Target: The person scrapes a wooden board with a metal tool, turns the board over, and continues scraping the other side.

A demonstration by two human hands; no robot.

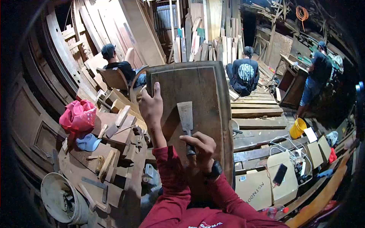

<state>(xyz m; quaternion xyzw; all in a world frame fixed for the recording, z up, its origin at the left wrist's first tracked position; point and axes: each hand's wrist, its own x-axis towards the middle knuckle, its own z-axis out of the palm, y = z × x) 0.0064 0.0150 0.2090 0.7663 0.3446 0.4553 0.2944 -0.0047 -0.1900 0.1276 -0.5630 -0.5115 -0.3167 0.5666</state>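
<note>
Upright in front of me stands a dark wooden panel (pixel 205 91) with a raised, rounded border. My left hand (pixel 152 106) is closed on its left edge, thumb lying along the front face and the fingers curled out of sight. My right hand (pixel 203 148) is wrapped round the dark handle of a putty knife (pixel 185 116). The knife's wide, pale blade points up and overlaps the middle of the panel, casting a shadow on the wood to its left.
To the left, a workbench (pixel 72 163) carries a pink bag (pixel 78 116), a cap (pixel 88 142), a metal square (pixel 99 186) and wooden tools. A white bucket (pixel 78 207) stands beside it. Cardboard (pixel 253 190), a phone (pixel 280 174) and a yellow bucket (pixel 297 128) lie right. Three people are farther back.
</note>
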